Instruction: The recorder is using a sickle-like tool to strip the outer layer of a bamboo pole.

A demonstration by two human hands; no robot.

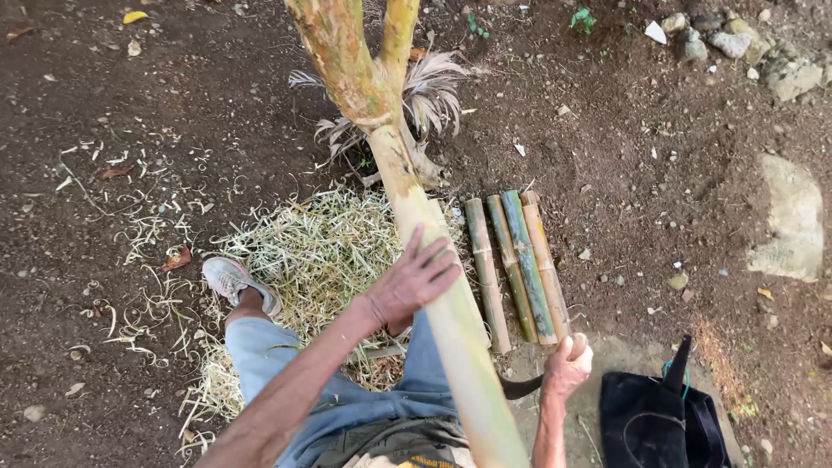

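A long pale bamboo pole (451, 321) leans from my lap up into the fork of a small tree (355, 61). My left hand (414, 279) rests flat on the pole's left side, fingers spread. Lower right, my right hand (568, 364) is closed around the pale handle of a dark curved blade (520, 386), whose tip points toward the pole. Several short split bamboo pieces (517, 264) lie side by side on the soil just right of the pole.
A heap of pale bamboo shavings (303, 260) lies under my left leg and grey shoe (232, 279). A dark bag (659, 420) sits at the lower right. Stones (789, 217) are scattered on the soil at the right and the top right.
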